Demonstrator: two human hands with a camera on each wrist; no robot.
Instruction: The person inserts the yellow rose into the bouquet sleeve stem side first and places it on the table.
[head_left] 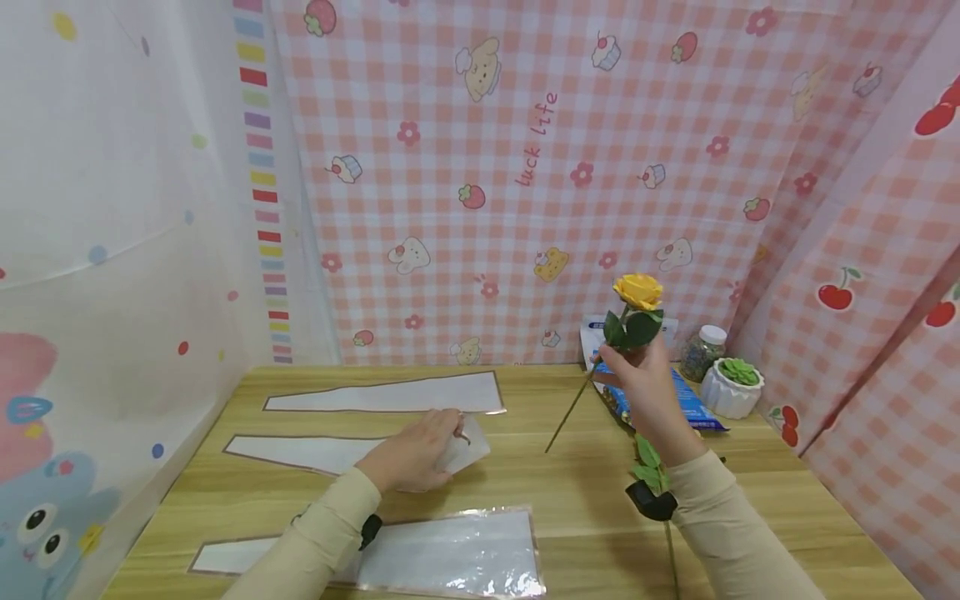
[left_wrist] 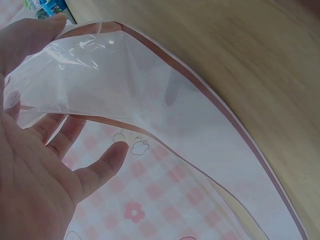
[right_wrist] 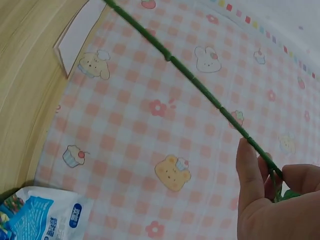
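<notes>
In the head view my right hand (head_left: 648, 387) pinches the stem of a yellow artificial rose (head_left: 638, 292) just below its leaves. The bloom points up, and the bare green stem (right_wrist: 195, 81) slants down to the left. My left hand (head_left: 420, 450) grips the wide end of the middle white flower sleeve (head_left: 322, 450), a tapered piece with a clear front and a brown border. That end is raised and bent up from the table. In the left wrist view the clear film (left_wrist: 95, 70) bulges between thumb and fingers.
Matching sleeves lie behind (head_left: 390, 396) and in front (head_left: 450, 554) on the wooden table (head_left: 577, 533). A second leafy stem (head_left: 671, 554) lies under my right forearm. At the back right stand a blue-and-white bag (head_left: 693, 400), a lidded jar (head_left: 703, 352) and a white succulent pot (head_left: 731, 396).
</notes>
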